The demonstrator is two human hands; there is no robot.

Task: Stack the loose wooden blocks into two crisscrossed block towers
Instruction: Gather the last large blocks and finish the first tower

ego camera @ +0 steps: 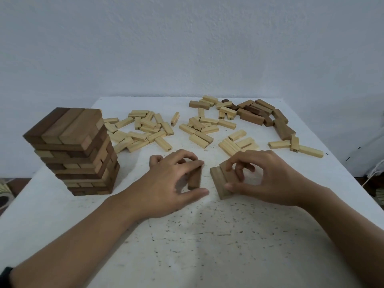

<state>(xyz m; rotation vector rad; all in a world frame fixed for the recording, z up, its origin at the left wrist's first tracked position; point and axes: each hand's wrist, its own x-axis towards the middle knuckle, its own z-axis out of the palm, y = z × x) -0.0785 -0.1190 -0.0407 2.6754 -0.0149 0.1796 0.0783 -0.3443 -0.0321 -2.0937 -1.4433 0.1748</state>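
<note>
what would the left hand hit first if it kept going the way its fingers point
Most likely the two flat brown blocks that the right hand holds, just across a narrow gap from the left hand and its brown block; depth is hard to judge.

A speckled white table [207,246] stands against a pale wall [187,38].

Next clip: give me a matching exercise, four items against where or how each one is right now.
1 block tower
2 pale loose blocks
3 brown loose pile
4 left hand

A table's far right corner
B grips one dark block
C table's left side
D scattered mid-table, far side

Pairs: 1-C, 2-D, 3-A, 4-B
</note>
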